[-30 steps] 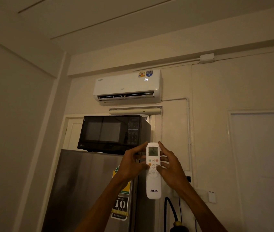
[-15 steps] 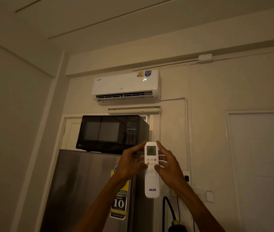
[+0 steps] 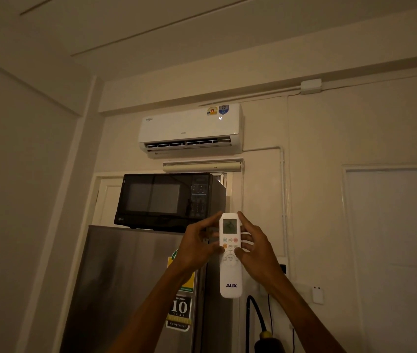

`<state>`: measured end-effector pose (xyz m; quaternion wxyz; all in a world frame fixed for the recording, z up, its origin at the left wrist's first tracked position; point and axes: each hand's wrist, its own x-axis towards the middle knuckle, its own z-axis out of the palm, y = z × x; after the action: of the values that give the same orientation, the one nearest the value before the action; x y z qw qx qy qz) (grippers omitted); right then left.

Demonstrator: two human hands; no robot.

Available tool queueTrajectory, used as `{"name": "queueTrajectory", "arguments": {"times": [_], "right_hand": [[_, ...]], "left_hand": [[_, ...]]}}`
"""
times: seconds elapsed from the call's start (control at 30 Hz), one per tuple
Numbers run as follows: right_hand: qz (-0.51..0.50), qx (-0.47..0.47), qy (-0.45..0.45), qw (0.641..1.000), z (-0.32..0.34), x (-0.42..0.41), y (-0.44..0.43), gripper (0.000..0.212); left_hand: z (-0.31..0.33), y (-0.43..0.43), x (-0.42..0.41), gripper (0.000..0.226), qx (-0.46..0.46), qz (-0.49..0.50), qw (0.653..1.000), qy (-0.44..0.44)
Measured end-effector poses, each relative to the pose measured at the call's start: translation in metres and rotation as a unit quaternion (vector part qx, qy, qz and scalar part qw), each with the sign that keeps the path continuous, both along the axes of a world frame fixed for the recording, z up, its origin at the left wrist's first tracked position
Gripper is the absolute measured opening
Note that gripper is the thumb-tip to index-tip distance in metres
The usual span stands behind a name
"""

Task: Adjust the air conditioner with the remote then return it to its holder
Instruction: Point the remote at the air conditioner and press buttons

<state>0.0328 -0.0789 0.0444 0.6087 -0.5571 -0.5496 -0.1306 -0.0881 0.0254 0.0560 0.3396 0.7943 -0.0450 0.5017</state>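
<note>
- Since earlier, the air conditioner [image 3: 190, 129] display changed from 24 to 4.
- Both hands, left hand [image 3: 195, 247] and right hand [image 3: 258, 253], clamped the upright remote [image 3: 230, 273].

The remote [image 3: 230, 256] reads "AUX" near its bottom. The air conditioner [image 3: 190, 129] shows a lit "4" (its stickers bear "5" and "10"). The fridge [image 3: 136, 289] sticker reads "SHARP 10 YEAR"; the microwave [image 3: 169, 201] reads "LG".

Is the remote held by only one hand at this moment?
No, both the left hand and the right hand grip the remote.
</note>
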Motion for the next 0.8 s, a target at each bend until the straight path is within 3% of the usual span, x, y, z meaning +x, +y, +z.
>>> {"name": "queueTrajectory", "arguments": {"times": [0.8], "right_hand": [[-0.004, 0.0, 0.004, 1.0, 0.003, -0.002, 0.004, 0.071]], "left_hand": [[0.0, 0.01, 0.006, 0.07, 0.001, -0.002, 1.0, -0.014]]}}
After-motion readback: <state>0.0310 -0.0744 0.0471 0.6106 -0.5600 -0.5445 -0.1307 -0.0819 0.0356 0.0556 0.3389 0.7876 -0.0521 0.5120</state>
